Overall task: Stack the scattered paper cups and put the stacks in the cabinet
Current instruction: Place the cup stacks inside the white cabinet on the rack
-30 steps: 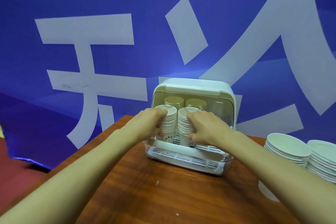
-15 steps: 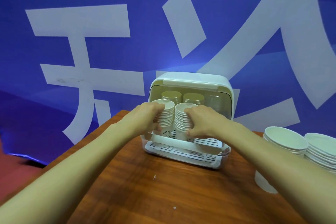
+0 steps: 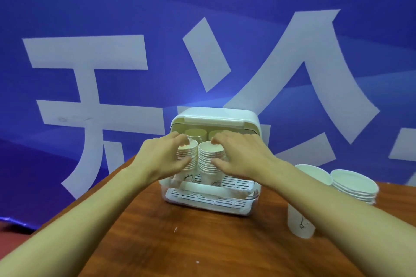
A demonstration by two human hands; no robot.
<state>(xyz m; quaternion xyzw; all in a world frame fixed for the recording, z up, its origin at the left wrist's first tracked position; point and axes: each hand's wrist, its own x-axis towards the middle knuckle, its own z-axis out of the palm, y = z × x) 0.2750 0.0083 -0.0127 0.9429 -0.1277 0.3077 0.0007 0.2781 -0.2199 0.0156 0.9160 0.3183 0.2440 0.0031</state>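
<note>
A white plastic cabinet [image 3: 213, 116] stands open on the wooden table [image 3: 157, 243]. Two stacks of white paper cups stand side by side on its slatted front shelf. My left hand [image 3: 163, 157] wraps the left cup stack [image 3: 191, 153], fingers over the rim and thumb on the front. My right hand [image 3: 244, 155] holds the right cup stack [image 3: 209, 156] the same way. Two more stacks [image 3: 195, 134] sit behind them, deeper in the cabinet, partly hidden by my fingers.
To the right of the cabinet stand two more cup stacks, a tall one [image 3: 300, 220] partly behind my right forearm and another [image 3: 355, 186] further right. A blue banner wall [image 3: 112, 18] rises just behind the table. The table's left edge runs diagonally.
Both stacks now rest on the cabinet shelf. My fingers have loosened and shifted up toward the rims. The camera has tilted, so the cabinet sits lower in view.
</note>
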